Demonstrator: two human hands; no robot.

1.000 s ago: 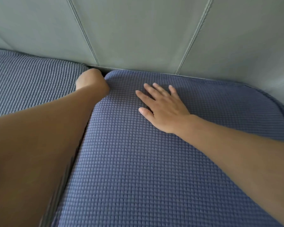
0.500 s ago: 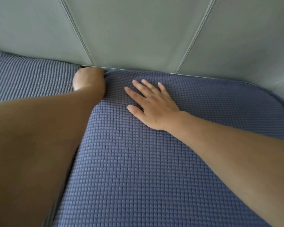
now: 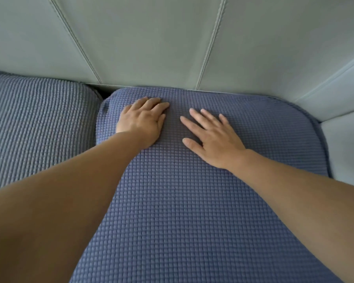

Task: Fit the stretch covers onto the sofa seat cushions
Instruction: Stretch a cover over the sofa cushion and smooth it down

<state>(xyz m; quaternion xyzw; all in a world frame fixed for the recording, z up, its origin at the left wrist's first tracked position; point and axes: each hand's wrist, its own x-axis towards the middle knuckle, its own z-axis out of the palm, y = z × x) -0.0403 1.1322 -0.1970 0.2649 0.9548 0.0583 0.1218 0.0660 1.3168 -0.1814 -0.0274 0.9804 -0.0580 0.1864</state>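
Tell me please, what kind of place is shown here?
Probably a living room, seen close on a sofa: two seat cushions in blue waffle covers, a pale grey padded backrest, and both hands, left and right, flat on one.

arms: both bare right up to the frame edge, no sleeves showing
left hand (image 3: 142,121): no rings, nothing worn
right hand (image 3: 213,137): same, short plain nails
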